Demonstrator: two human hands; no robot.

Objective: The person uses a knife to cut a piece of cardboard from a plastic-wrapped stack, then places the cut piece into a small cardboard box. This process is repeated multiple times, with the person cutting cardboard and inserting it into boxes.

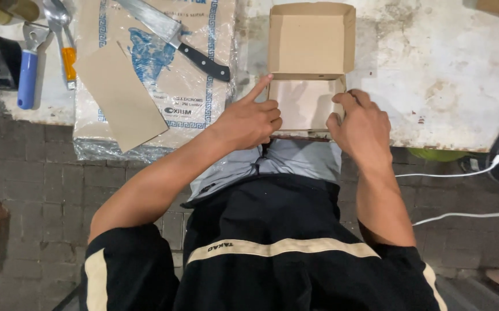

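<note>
- Black fabric with a cream stripe, the person's shirt, fills the bottom of the frame, with grey shorts just above it.
- Bare left hand sits at mid-frame, its forefinger stretched straight onto the left corner of the cardboard box, the other fingers curled loosely under; it grips nothing.
- Right hand rests on the box's right front edge, fingers bent and pressing the flap, thumb against the side wall.
- That box, plain brown card, square and shallow, lies open in the upper middle of the frame on a stained, whitish worn table; its front flap is smooth and pale.
- Crinkled clear plastic over a printed paper sack lies upper left, with a flat cardboard sheet on it.
- Steel-bladed kitchen knife with a black handle lies slantwise on the sack.
- Blue-handled tool and an orange-handled one lie at far upper left.
- White cables trail at the right over grey brick paving.
</note>
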